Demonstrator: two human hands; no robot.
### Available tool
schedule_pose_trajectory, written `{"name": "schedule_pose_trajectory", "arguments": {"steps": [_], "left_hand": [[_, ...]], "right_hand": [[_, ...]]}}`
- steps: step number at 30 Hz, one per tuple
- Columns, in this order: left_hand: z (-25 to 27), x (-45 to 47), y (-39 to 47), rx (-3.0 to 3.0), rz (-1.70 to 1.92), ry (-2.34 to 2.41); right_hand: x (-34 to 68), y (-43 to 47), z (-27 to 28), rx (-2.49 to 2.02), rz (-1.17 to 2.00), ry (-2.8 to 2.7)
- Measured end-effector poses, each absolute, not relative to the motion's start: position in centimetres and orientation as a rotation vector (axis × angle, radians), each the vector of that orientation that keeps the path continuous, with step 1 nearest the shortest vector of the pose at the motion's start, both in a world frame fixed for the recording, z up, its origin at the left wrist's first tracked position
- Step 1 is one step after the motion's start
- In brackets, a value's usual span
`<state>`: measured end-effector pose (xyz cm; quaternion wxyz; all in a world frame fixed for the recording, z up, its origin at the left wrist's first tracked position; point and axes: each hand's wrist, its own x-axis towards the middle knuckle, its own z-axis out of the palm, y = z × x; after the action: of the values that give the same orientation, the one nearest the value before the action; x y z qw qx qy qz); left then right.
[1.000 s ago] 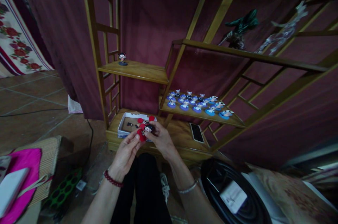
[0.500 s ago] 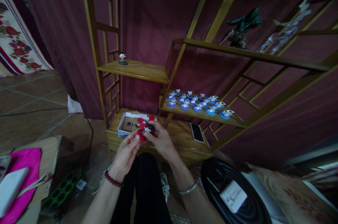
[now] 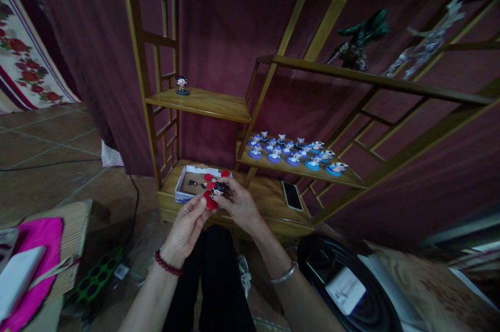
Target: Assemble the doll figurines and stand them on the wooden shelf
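Between my two hands is a small black-haired figurine (image 3: 219, 189) with a round red base (image 3: 210, 200). My left hand (image 3: 189, 221) pinches the red base, and my right hand (image 3: 241, 206) grips the figurine at its head. Just behind them a shallow white cardboard box (image 3: 183, 192) sits on the bottom shelf, with red discs and small dark figurine parts inside; my hands cover part of it. A similar figurine (image 3: 182, 85) stands upright on the upper left shelf (image 3: 211, 105).
Several purple, blue and dark figurines (image 3: 292, 158) stand on the middle shelf. A phone (image 3: 291, 195) lies on the bottom shelf. Higher right are a green sculpture (image 3: 363, 35) and a clear one (image 3: 429, 42). A black coiled hose (image 3: 375, 290) lies lower right.
Both hands stay nearly in place, still holding the figurine and its red base together. The view has shifted very slightly.
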<state>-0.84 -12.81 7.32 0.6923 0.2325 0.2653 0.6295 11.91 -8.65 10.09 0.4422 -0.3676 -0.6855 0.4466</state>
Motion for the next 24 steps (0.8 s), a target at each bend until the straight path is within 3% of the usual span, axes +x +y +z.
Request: {"name": "schedule_pose_trajectory", "arguments": {"steps": [24], "left_hand": [[7.7,-0.8,-13.4,0.537,1.361,0.552]], "right_hand": [[12.5,-9.0,12.6,-0.817,1.011,-2.009]]}}
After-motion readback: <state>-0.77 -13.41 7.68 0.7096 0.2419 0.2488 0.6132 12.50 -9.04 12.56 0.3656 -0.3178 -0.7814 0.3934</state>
